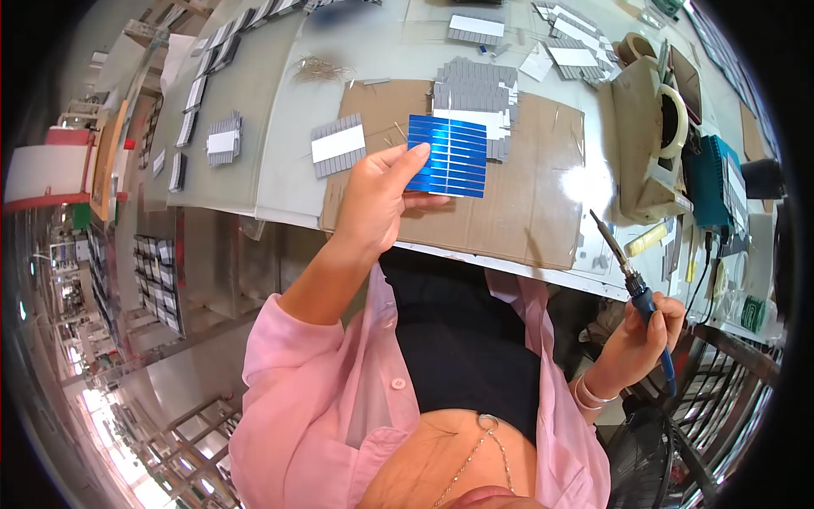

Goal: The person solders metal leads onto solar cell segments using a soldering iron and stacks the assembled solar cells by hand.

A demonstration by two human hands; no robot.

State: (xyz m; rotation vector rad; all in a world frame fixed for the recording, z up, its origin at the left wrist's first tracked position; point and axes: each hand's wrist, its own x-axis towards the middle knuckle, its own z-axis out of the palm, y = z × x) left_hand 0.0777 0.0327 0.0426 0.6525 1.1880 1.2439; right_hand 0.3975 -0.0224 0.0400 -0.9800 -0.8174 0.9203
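Note:
A blue panel with pale lines (458, 161) is pinched by its left edge between the thumb and fingers of my left hand (381, 191), above a brown cardboard sheet (534, 187). Behind the panel, a spread stack of grey strips with a white band (475, 93) lies on the cardboard. A smaller grey and white bundle (337, 146) is left of my left hand. At the table's front right, my right hand (640, 339) is closed around the blue handle of a soldering iron (642, 299), its metal tip pointing up and left.
On the right stand a beige box-like holder (649, 144), a teal box (715, 182) and a yellow stick (646, 240). More grey and white bundles (476, 30) lie at the back. Thin wires (322, 69) sit back left. Another bundle (224, 140) is far left.

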